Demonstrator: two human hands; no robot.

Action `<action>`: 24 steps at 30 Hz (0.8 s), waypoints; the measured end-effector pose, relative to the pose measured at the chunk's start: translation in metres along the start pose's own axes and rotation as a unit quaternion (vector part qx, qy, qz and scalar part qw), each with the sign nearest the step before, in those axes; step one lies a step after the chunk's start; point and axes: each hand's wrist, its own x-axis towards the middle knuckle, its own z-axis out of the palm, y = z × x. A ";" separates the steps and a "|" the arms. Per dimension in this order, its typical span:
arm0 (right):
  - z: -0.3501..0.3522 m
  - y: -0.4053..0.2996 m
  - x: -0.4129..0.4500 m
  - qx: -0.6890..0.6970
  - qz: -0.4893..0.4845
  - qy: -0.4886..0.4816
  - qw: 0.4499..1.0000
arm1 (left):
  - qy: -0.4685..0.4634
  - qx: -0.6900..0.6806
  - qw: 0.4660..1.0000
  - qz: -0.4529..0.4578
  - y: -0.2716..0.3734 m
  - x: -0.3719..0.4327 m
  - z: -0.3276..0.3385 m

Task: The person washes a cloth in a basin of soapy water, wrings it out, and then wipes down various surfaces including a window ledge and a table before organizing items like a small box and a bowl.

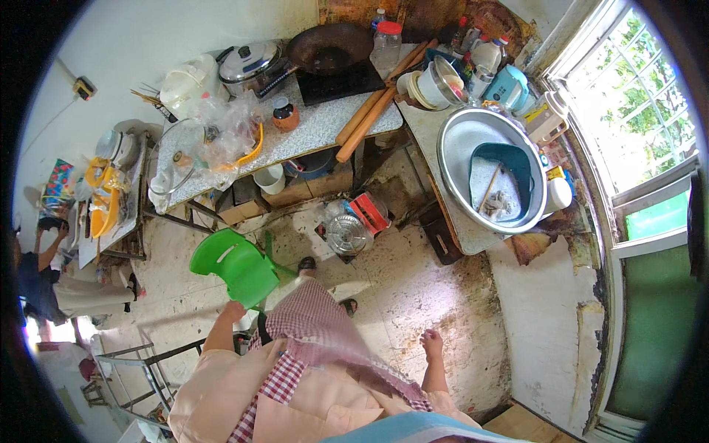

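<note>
My left hand (236, 310) grips the near edge of a green plastic chair (243, 264), which stands tilted at my left side. The fingers of that hand are partly hidden by the chair. My right hand (432, 342) hangs over the stained floor at my right, loosely curled with nothing in it. A checked apron (316, 315) covers my front, and a dark shoe (307, 264) shows beyond its hem. Ahead on the floor is a clear plastic container (348, 235) beside a red box (370, 212).
A speckled counter (316, 124) holds a wok (330, 49), a lidded pot (250, 63) and rolling pins (365, 124) jutting past its edge. At right, a metal basin (451, 160) contains a teal tub (518, 188) with suds. Behind left are a metal frame (145, 362) and another person (36, 277).
</note>
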 end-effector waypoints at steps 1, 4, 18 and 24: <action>0.000 -0.009 0.001 0.028 -0.033 0.003 0.999 | 0.003 -0.001 1.000 -0.004 0.005 -0.003 -0.009; -0.006 -0.025 -0.006 0.012 -0.032 -0.004 0.999 | 0.063 -0.022 0.998 0.015 0.013 -0.005 -0.037; 0.026 -0.011 -0.112 0.008 0.096 0.048 0.994 | 0.056 0.105 0.985 0.127 0.009 0.074 -0.099; 0.056 0.013 -0.113 -0.043 0.070 0.071 0.994 | 0.167 -0.215 0.957 0.104 0.057 0.056 -0.194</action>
